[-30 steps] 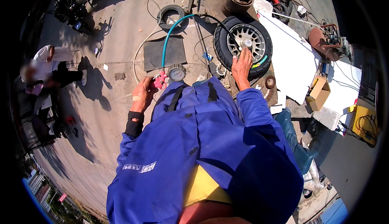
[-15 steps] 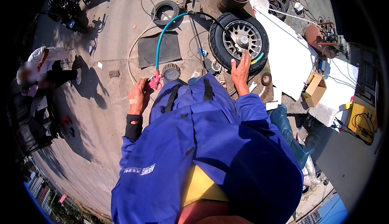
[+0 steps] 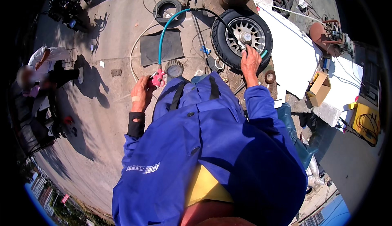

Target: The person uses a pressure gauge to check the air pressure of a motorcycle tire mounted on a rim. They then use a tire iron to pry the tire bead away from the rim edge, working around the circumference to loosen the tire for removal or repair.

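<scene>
The small black-tyred wheel with a silver spoked rim [image 3: 241, 36] lies flat at one o'clock, hose already run to it. The right hand [image 3: 250, 60] rests fingers on its tyre near the rim; the left hand [image 3: 141, 94] is clamped on the pink-handled inflator gun with round gauge [image 3: 165, 73] — inflation looks underway, not finished.

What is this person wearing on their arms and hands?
Both arms are in loose, bright blue work-jacket sleeves. A black ribbed cuff shows at the left wrist. The left hand and right hand are bare, without gloves; a small pale plaster sits on the back of the left hand.
</scene>
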`<move>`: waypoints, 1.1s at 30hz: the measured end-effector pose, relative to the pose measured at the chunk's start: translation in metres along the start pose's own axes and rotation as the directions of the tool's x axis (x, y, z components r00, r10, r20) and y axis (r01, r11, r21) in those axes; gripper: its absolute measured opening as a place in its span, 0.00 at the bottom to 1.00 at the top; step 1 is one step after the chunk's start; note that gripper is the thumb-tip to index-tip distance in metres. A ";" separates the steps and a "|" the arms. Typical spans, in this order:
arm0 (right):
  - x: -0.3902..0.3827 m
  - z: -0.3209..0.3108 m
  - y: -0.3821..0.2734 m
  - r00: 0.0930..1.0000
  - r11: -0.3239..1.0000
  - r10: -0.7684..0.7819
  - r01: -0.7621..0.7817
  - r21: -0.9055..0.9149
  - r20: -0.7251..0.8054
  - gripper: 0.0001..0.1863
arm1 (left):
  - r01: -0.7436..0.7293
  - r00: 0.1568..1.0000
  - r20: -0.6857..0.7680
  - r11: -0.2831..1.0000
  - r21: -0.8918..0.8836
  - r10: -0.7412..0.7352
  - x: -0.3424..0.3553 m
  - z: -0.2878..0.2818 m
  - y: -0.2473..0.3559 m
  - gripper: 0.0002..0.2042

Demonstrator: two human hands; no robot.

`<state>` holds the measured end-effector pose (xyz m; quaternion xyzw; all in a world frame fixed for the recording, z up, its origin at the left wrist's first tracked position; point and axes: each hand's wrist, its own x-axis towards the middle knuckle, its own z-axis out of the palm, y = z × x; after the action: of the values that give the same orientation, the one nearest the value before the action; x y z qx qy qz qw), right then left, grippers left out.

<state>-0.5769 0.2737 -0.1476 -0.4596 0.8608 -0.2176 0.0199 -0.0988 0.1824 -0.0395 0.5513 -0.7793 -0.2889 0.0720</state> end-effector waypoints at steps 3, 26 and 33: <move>0.009 0.003 0.007 0.997 0.999 -0.003 -0.001 0.050 0.077 0.16 | -0.020 1.000 -0.016 1.000 0.012 0.020 0.002 0.001 0.001 0.23; 0.026 -0.004 0.020 0.962 0.855 0.178 -0.256 0.452 0.207 0.13 | -0.032 0.999 0.009 0.999 -0.004 0.032 0.010 0.008 0.005 0.25; 0.023 0.005 0.028 0.966 0.812 0.188 -0.256 0.525 0.180 0.13 | -0.033 0.998 0.054 0.992 0.118 0.027 0.014 0.001 0.010 0.26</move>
<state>-0.6110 0.2674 -0.1593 -0.3436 0.8084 -0.4210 0.2263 -0.1126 0.1726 -0.0385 0.5352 -0.8050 -0.2550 0.0230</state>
